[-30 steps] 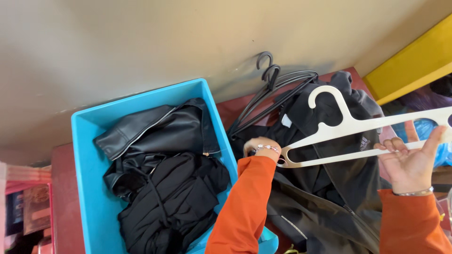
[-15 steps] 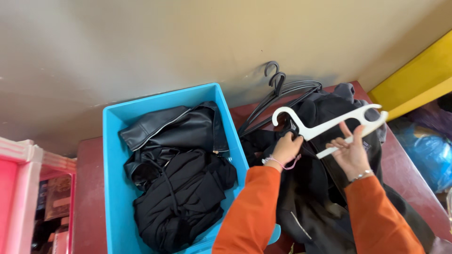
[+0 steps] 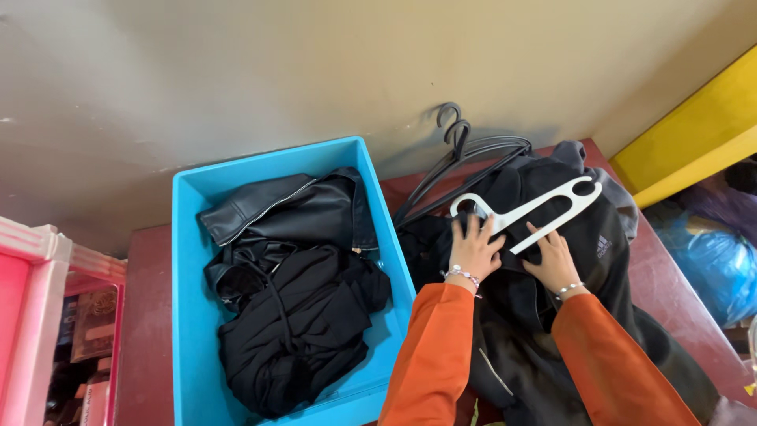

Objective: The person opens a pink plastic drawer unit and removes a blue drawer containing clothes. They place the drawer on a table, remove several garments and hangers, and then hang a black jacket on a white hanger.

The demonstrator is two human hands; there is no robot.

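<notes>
Both your hands have brought the white hanger (image 3: 527, 211) down onto the black jacket (image 3: 552, 300); left hand (image 3: 473, 251) and right hand (image 3: 552, 260) now press it flat, fingers spread, beside the blue bin (image 3: 189, 315).

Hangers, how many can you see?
3 for sure: a white hanger under both hands on the black jacket, and two black hangers against the wall. More could be stacked there.
</notes>
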